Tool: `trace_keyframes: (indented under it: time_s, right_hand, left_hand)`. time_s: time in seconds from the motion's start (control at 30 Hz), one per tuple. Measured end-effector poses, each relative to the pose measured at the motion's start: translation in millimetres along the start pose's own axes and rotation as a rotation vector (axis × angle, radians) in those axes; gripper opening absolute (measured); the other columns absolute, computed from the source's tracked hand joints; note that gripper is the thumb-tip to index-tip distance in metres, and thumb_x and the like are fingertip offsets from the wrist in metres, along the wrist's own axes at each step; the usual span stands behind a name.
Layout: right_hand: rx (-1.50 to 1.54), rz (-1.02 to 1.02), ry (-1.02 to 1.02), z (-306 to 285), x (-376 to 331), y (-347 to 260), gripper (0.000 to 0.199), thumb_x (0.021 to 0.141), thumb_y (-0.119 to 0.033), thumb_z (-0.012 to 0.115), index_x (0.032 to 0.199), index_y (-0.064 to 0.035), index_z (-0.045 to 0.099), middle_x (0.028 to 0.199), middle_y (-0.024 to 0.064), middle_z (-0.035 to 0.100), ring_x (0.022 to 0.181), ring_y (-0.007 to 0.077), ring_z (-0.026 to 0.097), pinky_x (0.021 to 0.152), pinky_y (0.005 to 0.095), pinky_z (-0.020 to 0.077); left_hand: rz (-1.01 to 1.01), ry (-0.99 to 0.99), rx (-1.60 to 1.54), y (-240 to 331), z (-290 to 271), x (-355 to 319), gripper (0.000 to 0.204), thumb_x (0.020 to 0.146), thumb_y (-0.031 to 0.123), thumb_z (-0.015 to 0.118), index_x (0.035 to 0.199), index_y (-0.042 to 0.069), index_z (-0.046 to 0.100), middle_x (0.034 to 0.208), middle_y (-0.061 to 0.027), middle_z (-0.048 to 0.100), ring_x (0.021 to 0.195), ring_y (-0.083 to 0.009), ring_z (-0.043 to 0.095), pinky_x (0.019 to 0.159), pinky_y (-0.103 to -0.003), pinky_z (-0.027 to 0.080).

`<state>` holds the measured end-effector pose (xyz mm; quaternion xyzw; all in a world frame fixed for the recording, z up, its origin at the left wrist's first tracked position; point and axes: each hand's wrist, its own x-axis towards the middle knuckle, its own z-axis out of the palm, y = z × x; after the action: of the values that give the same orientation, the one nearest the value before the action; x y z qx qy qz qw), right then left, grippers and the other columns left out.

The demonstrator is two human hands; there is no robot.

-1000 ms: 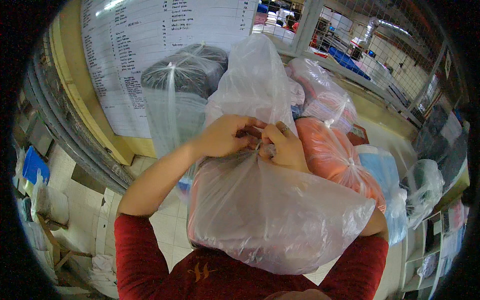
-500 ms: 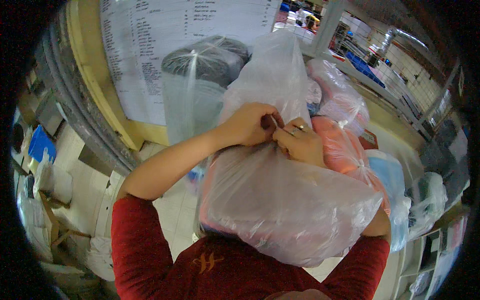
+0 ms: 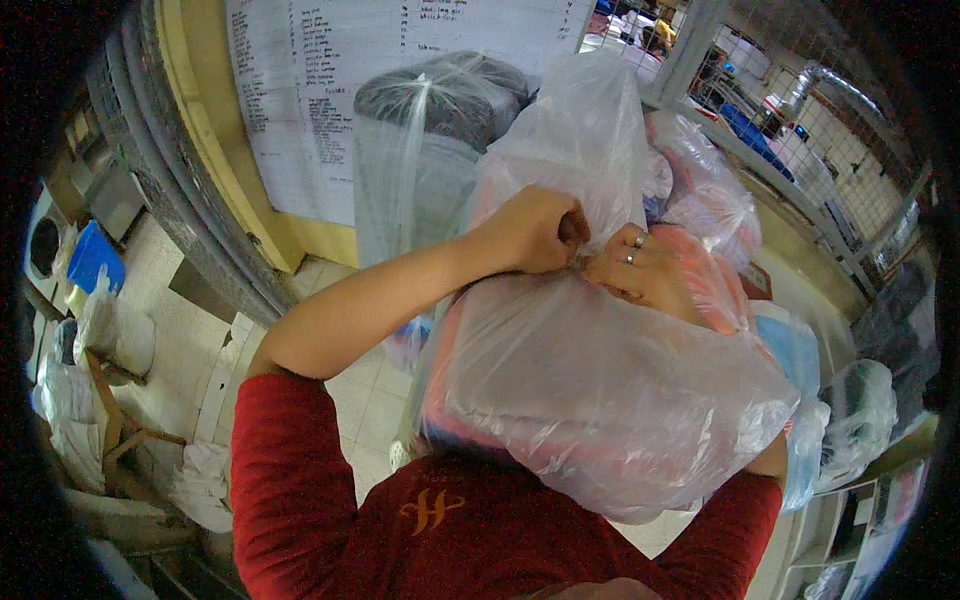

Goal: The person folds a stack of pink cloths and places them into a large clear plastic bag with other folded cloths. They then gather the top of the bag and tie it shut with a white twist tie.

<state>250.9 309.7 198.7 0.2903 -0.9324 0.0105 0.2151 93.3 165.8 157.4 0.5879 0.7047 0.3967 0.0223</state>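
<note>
A large clear plastic bag (image 3: 610,400) filled with folded, pinkish cloth-like items lies right in front of my body. Its gathered neck is bunched between my two hands, and creases fan out from there. My left hand (image 3: 540,232) pinches the gathered plastic from the left, fingers closed. From the right, my right hand (image 3: 645,272), with rings on its fingers, grips the same bunch with curled fingers. Just beyond my hands stands another clear bag (image 3: 570,130), its top rising in a loose peak.
Behind on the left is a tied bag (image 3: 425,120) with dark contents, against a handwritten sheet (image 3: 300,110). Orange (image 3: 700,270) and blue bags (image 3: 785,345) crowd the right side. A wire mesh partition (image 3: 790,90) is at the far right; a blue bin (image 3: 95,257) stands left.
Both hands stay at the bag's gathered neck, with the fingers shifted slightly and the right hand turned flatter. The whole view has shifted a little, moving the scene rightward.
</note>
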Motion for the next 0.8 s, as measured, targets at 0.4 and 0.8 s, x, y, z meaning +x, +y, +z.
trace_keyframes:
  time_s: [0.4,0.8]
  right_hand:
    - [0.851,0.685,-0.114,3.1,-4.8,-4.2,0.008,0.077,0.004,0.065,0.072,-0.0026,0.063,0.073,0.0018,0.064,0.072,0.0084,0.058,0.064,0.0236,0.0462]
    - [0.776,0.555,-0.267,-31.5,-6.2,-28.2,0.024,0.084,0.001,0.059,0.108,-0.0005,0.062,0.111,0.0116,0.065,0.104,0.0212,0.060,0.094,0.0323,0.0440]
  left_hand:
    - [-0.103,-0.089,0.121,7.5,3.6,0.5,0.031,0.068,0.017,0.072,0.097,0.007,0.065,0.092,-0.0101,0.070,0.089,-0.0283,0.066,0.076,-0.040,0.052]
    - [0.514,0.164,-0.016,18.3,-25.9,7.0,0.022,0.075,0.007,0.066,0.096,0.008,0.066,0.092,-0.0101,0.069,0.079,-0.0271,0.067,0.072,-0.039,0.052]
